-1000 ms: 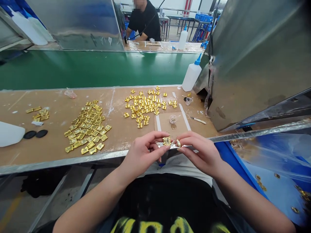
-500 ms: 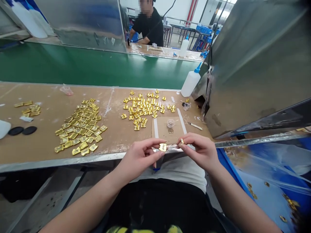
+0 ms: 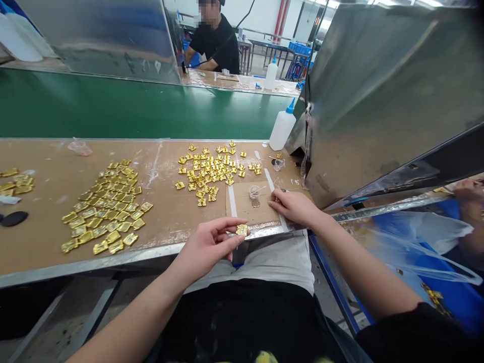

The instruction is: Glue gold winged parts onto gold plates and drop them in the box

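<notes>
My left hand [image 3: 214, 244] pinches a small square gold piece [image 3: 242, 230] at the table's front edge. Over the right side of a cardboard sheet [image 3: 245, 212], my right hand [image 3: 293, 204] is closed, its fingertips pressed together; what they hold, if anything, is too small to make out. A small clear cup [image 3: 254, 191] with a thin stick in it stands on the cardboard, left of my right hand. Behind the cardboard lies a loose pile of gold pieces [image 3: 212, 169] with raised parts. Flat rectangular gold pieces [image 3: 109, 201] cover the table further left.
A white bottle with a blue tip [image 3: 282, 128] stands at the back right, beside a large metal panel [image 3: 378, 101]. A green belt [image 3: 151, 111] runs behind the table [image 3: 166, 217]. Across it sits a person in black [image 3: 223, 45]. Another person's hand shows at the far right.
My right hand has moved forward from the table edge onto the cardboard, and the small gold piece it held is no longer visible. My left hand still holds its piece. The view has shifted right.
</notes>
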Available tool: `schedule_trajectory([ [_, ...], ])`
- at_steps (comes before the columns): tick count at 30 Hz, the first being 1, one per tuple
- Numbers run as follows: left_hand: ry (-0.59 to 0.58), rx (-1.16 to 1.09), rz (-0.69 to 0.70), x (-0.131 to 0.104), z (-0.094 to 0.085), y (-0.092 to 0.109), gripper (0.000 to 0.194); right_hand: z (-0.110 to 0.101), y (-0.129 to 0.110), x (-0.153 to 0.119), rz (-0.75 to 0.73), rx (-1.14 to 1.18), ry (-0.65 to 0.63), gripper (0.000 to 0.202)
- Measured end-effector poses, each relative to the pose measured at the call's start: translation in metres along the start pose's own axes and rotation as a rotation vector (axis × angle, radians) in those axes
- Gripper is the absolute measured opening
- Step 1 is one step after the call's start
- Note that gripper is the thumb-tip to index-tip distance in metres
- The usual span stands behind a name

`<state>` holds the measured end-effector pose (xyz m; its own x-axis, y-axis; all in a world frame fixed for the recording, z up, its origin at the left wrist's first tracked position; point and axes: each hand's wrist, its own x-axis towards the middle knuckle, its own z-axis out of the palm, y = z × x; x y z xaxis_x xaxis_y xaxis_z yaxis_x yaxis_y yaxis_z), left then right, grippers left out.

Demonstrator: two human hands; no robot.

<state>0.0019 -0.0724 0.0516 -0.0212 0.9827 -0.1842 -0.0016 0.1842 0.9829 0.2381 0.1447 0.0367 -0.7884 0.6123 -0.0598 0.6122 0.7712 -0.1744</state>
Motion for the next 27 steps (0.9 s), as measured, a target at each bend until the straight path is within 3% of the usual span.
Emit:
schedule_trajectory([
  [2, 0.007, -0.009, -0.003, 0.000, 0.000, 0.001, 0.043, 0.002, 0.004, -0.003, 0.062, 0.113, 0.044, 0.026],
  [5, 0.026, -0.021, -0.004, -0.001, -0.003, 0.003, 0.042, 0.008, 0.008, -0.018, 0.125, 0.249, 0.222, 0.031],
  [9, 0.039, 0.008, -0.005, -0.001, -0.007, 0.002, 0.042, 0.019, 0.002, -0.040, 0.148, 0.294, 0.407, 0.017],
  [17, 0.035, 0.065, 0.009, 0.004, -0.006, 0.000, 0.043, 0.026, -0.007, -0.045, 0.336, 0.222, 0.364, 0.014],
  [24, 0.037, -0.025, -0.004, 0.005, 0.001, 0.008, 0.044, 0.016, -0.005, -0.031, 0.314, 0.095, 0.165, 0.015],
  [27, 0.038, -0.062, -0.021, 0.004, 0.003, 0.011, 0.044, 0.016, -0.001, -0.032, 0.314, 0.162, 0.187, 0.018],
])
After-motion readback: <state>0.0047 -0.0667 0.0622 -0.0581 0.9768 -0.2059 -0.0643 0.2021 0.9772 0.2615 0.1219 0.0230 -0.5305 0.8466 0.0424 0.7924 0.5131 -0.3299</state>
